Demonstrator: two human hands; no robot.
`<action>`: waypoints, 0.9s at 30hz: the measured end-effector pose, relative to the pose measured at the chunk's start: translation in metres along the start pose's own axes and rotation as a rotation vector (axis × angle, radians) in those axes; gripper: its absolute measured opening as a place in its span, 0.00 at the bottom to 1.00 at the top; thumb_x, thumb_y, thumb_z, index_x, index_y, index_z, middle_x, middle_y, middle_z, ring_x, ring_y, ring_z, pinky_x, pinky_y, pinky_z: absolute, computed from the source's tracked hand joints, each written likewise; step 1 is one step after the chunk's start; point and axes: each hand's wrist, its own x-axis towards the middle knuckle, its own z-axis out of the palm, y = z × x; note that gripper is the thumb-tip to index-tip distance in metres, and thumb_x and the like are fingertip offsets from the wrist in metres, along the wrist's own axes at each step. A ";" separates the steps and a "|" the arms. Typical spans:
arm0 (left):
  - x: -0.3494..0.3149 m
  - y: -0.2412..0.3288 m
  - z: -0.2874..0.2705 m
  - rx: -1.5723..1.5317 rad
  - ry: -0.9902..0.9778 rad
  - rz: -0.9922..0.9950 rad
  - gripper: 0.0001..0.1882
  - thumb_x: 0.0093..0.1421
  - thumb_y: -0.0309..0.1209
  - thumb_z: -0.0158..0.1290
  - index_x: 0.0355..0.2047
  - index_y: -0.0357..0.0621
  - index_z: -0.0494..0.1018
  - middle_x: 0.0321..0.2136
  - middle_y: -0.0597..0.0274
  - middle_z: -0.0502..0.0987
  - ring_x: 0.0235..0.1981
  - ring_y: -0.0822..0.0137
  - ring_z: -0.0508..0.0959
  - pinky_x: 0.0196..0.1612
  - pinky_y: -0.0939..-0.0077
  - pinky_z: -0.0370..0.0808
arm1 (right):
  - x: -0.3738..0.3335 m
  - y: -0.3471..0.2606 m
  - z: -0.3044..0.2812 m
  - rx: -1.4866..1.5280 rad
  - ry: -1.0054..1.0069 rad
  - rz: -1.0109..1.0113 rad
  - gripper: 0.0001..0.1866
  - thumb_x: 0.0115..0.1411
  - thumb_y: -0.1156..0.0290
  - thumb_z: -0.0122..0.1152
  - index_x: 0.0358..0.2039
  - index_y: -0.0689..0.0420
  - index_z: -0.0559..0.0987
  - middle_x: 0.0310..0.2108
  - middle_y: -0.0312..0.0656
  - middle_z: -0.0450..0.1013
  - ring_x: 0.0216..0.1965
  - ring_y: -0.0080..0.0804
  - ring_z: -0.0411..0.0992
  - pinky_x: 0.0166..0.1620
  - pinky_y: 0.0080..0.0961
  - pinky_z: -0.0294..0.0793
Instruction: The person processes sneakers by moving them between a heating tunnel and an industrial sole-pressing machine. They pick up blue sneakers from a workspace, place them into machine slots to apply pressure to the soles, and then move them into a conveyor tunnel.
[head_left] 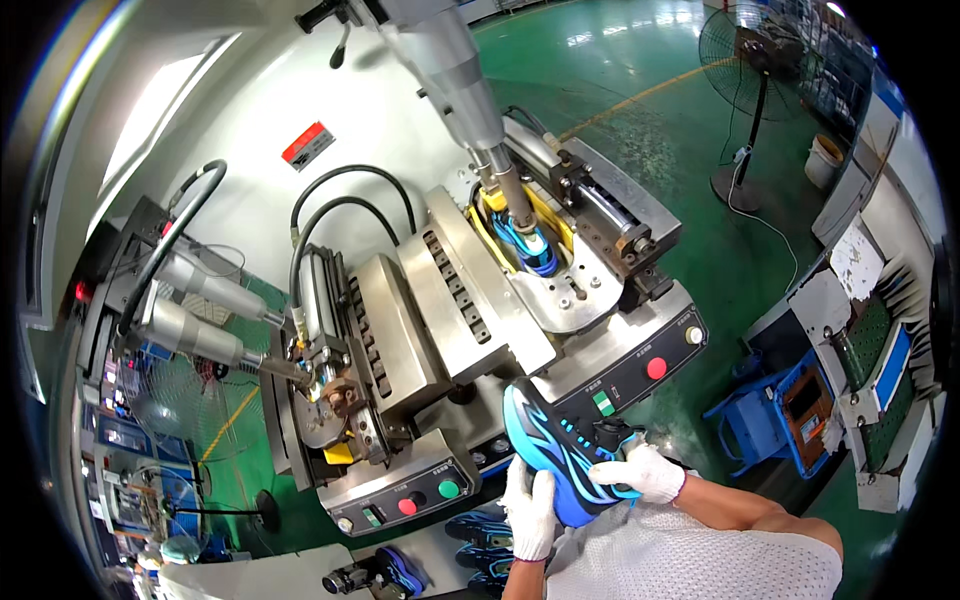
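I have one blue-and-black sports shoe with light-blue stripes [560, 465] in my two hands, in front of the steel machine [470, 310]. My white-gloved left hand [530, 510] grasps it along the sole side, thumb raised against it; my white-gloved right hand [645, 473] grips it by the collar. A second blue shoe [525, 243] sits under the press in the machine's right-hand station. I count two round red buttons [656, 368] and one round green button [449, 488] on the front panels. On the pale bench [260, 578] lie one blue-and-purple shoe [402, 572] and a group of dark shoes [485, 548], too overlapped to count. The held shoe's toe comes near the machine's front edge; open green floor [640, 130] lies beyond its right end. The toe points up-left, the long axis slanting down-right to the heel.
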 end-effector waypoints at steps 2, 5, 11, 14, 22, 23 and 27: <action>0.007 0.018 0.012 0.011 -0.024 0.015 0.25 0.68 0.28 0.47 0.62 0.28 0.64 0.55 0.48 0.74 0.54 0.62 0.74 0.60 0.69 0.68 | -0.007 -0.020 -0.005 0.111 0.036 -0.018 0.27 0.59 0.70 0.68 0.59 0.61 0.74 0.50 0.37 0.77 0.47 0.22 0.73 0.53 0.25 0.74; 0.026 0.027 0.027 0.059 -0.061 0.087 0.24 0.69 0.29 0.47 0.63 0.28 0.64 0.56 0.46 0.73 0.57 0.61 0.73 0.62 0.67 0.68 | -0.008 -0.024 -0.031 0.095 0.108 -0.001 0.28 0.59 0.72 0.67 0.59 0.60 0.73 0.48 0.36 0.76 0.44 0.20 0.73 0.49 0.24 0.75; 0.112 0.056 0.073 0.063 -0.071 0.194 0.26 0.71 0.27 0.49 0.67 0.35 0.59 0.60 0.47 0.71 0.62 0.59 0.73 0.64 0.68 0.69 | -0.011 -0.031 -0.083 0.175 0.300 -0.174 0.20 0.56 0.67 0.69 0.49 0.57 0.78 0.31 0.27 0.73 0.27 0.13 0.65 0.29 0.18 0.66; 0.184 0.058 0.107 0.288 -0.049 0.348 0.27 0.71 0.32 0.50 0.66 0.34 0.62 0.63 0.44 0.68 0.64 0.56 0.69 0.68 0.65 0.64 | -0.021 -0.037 -0.106 0.286 0.388 -0.082 0.16 0.56 0.68 0.69 0.45 0.56 0.79 0.27 0.27 0.70 0.23 0.14 0.63 0.26 0.18 0.63; 0.387 -0.002 0.148 0.685 0.140 0.222 0.40 0.62 0.45 0.57 0.64 0.27 0.60 0.59 0.36 0.70 0.60 0.43 0.72 0.63 0.58 0.66 | -0.065 -0.019 -0.141 -0.096 0.658 -0.006 0.16 0.50 0.67 0.69 0.38 0.62 0.82 0.32 0.35 0.75 0.30 0.18 0.69 0.32 0.22 0.69; 0.393 -0.008 0.160 0.674 0.121 0.167 0.41 0.60 0.44 0.58 0.63 0.26 0.59 0.59 0.35 0.70 0.59 0.41 0.72 0.62 0.57 0.67 | -0.069 -0.018 -0.140 0.003 0.702 0.003 0.14 0.50 0.68 0.68 0.35 0.63 0.82 0.30 0.35 0.75 0.29 0.18 0.69 0.31 0.22 0.69; 0.409 -0.001 0.181 0.832 0.166 0.059 0.39 0.55 0.40 0.61 0.59 0.27 0.58 0.49 0.29 0.75 0.50 0.37 0.78 0.56 0.55 0.73 | -0.080 -0.004 -0.139 0.249 0.814 -0.006 0.10 0.52 0.70 0.65 0.23 0.65 0.79 0.21 0.30 0.73 0.22 0.15 0.67 0.25 0.21 0.66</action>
